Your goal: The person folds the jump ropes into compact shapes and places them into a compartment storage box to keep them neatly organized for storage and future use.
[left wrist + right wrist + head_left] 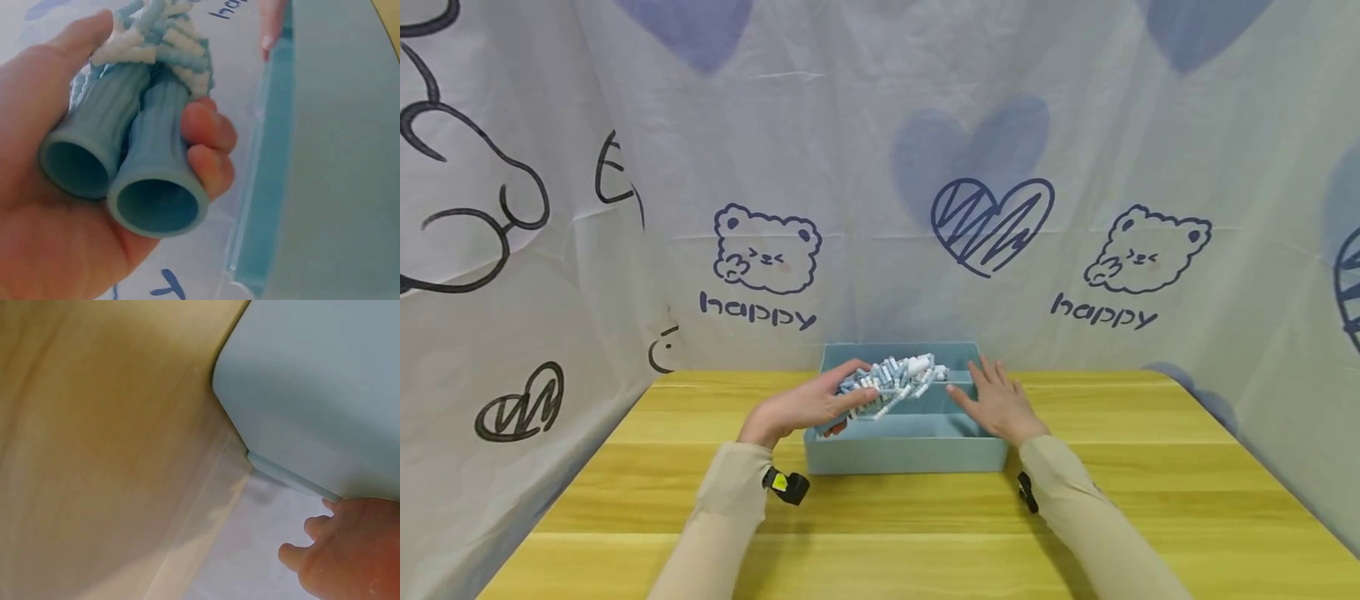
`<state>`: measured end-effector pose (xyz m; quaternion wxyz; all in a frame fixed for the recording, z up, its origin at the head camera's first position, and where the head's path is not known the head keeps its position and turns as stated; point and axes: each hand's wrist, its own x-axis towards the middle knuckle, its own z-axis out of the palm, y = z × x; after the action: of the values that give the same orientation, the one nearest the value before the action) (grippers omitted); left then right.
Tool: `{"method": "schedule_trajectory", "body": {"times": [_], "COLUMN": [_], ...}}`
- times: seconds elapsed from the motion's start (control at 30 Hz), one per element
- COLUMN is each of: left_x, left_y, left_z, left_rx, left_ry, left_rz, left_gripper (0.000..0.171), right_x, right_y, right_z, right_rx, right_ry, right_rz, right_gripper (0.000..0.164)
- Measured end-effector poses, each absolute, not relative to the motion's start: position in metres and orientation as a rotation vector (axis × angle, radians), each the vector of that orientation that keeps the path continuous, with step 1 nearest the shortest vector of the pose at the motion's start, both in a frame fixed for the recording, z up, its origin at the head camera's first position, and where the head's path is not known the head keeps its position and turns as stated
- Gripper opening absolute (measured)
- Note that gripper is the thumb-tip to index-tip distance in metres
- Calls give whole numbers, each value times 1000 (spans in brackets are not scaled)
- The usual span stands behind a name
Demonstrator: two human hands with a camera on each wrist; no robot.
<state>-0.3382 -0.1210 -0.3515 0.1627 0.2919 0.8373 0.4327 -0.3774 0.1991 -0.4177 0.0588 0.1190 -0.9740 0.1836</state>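
A beaded jump rope (pixel 891 382) in blue and white is bundled in my left hand (pixel 808 408), above the left part of a light blue box (pixel 906 457). In the left wrist view, the fingers and thumb wrap round its two ribbed blue handles (pixel 162 134), which lie side by side with hollow ends toward the camera. My right hand (pixel 1000 408) is at the box's right side, its fingers spread and holding nothing. In the right wrist view the hand (pixel 356 550) appears beside the box wall (pixel 325 394); whether it touches the rim I cannot tell.
The box stands near the back edge of a yellow wood-grain table (pixel 880 533). Close behind it hangs a white curtain (pixel 865 250) printed with hearts and bears, which also runs along the left and right sides. A crosswise ledge or divider shows inside the box.
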Motion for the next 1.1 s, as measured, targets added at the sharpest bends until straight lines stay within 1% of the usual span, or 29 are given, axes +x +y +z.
{"method": "schedule_trajectory", "body": {"times": [0.4,0.53,0.67,0.83,0.97,1.1], "left_x": [-366,-369,-371,-376,-379,-377], "left_y": [-99,-87,-74,-66,-62,-59], "left_z": [-368,-368,-371,-378,-386,-392], "left_rx": [906,948,975,955,981,932], "left_ry": [2577,2622,2623,2646,2718,2728], "left_rz": [906,698,634,635,536,483], "left_gripper": [66,57,46,43,42,42], "right_x": [-379,-378,-378,-379,-380,-380], "right_y": [196,196,197,197,196,198], "right_z": [-420,-420,-418,-419,-421,-422], "right_rx": [365,377,368,377,380,375], "right_ry": [-2940,-2934,-2931,-2931,-2934,-2930], "right_rz": [596,618,640,654,653,643], "right_gripper": [75,75,76,77,78,77]}}
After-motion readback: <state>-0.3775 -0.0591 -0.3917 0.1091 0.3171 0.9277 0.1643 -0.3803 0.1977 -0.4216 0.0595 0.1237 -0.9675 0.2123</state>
